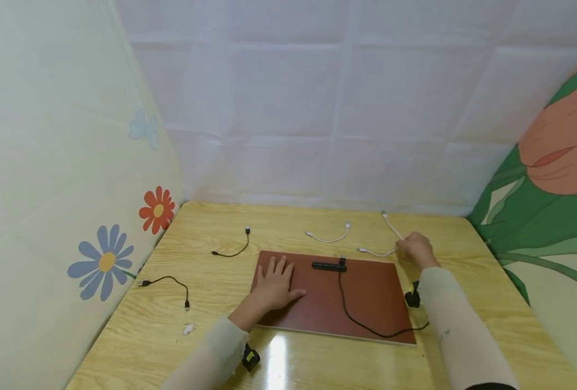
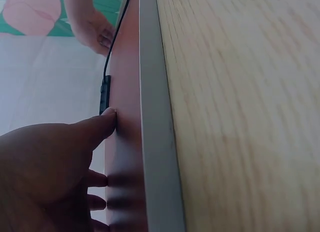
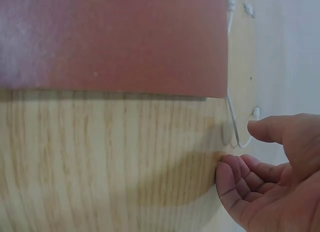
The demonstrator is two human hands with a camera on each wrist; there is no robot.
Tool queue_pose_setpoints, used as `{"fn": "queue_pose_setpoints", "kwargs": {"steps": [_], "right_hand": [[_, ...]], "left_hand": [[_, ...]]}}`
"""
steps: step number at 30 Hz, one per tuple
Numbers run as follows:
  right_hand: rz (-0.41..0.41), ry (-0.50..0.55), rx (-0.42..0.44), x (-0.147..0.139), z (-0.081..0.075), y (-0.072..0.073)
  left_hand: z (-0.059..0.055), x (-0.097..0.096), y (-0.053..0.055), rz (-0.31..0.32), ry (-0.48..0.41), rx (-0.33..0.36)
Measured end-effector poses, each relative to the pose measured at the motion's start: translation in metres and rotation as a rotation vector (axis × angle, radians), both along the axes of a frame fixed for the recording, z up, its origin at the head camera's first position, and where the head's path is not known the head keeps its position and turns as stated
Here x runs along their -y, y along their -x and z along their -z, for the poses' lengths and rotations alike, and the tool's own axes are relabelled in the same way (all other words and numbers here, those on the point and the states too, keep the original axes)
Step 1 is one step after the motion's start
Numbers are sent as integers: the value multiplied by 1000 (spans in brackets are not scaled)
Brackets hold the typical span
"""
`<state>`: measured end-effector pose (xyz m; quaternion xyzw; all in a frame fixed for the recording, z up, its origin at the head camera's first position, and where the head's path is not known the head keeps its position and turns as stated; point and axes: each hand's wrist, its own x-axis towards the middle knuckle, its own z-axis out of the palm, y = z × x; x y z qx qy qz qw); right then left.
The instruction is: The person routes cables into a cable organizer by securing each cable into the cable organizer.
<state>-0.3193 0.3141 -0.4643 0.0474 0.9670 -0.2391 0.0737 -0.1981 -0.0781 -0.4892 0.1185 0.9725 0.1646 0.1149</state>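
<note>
My left hand rests on the left part of a reddish-brown board, fingers spread and straight. In the left wrist view its thumb lies on the board's surface, overlapping the end of a black USB hub. My right hand is beyond the board's far right corner, at the bend of a short white USB cable. The right wrist view shows its fingers loosely curled and the thumb apart from them, with the white cable looping just past the fingertips. A black plug stands at the hub's right end.
A second white cable lies behind the board. Two short black cables, one farther back and one nearer, lie to the left. A small white piece sits at front left. The hub's black cord crosses the board's right edge.
</note>
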Motion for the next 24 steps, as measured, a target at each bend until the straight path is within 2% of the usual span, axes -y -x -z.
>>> {"fn": "queue_pose_setpoints", "kwargs": {"steps": [10, 18, 24], "right_hand": [[26, 41, 75, 1, 7, 4], [31, -35, 61, 0, 9, 9], [98, 58, 66, 0, 10, 13]], "left_hand": [[-10, -4, -3, 17, 121, 64], [-10, -8, -2, 22, 177, 73], [-10, -9, -2, 20, 190, 76]]}}
